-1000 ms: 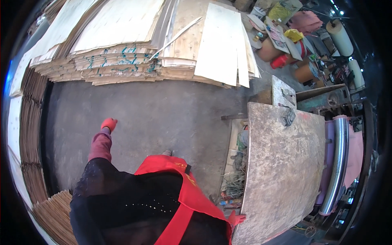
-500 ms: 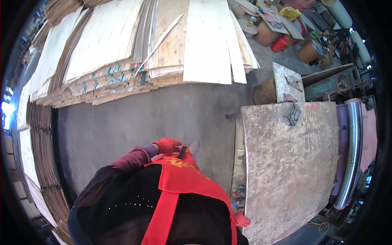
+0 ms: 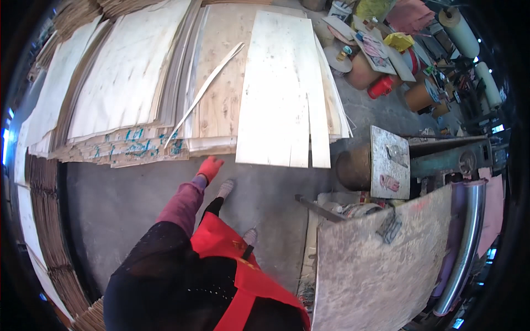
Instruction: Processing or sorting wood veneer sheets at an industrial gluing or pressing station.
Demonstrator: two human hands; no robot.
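My left hand, in a red-orange glove, reaches forward over the floor, just short of the front edge of a stack of wood veneer sheets. Its fingers look loosely stretched, and nothing shows in them. Nearest to it on the stack are a pale veneer sheet that overhangs the front edge and a thin loose veneer strip lying aslant. My right hand is out of sight. On my right stands a worn, stained tabletop with a dark crumpled lump on it.
Beyond the tabletop runs a shiny metal roller. A small board with a pinkish glove rests over a brown drum. Brown stacked sheets line the left side. A red container stands at the far right.
My left hand has moved from the red apron forward toward the veneer stack. My right hand has left the tabletop's edge and the view. My body has stepped closer to the stack.
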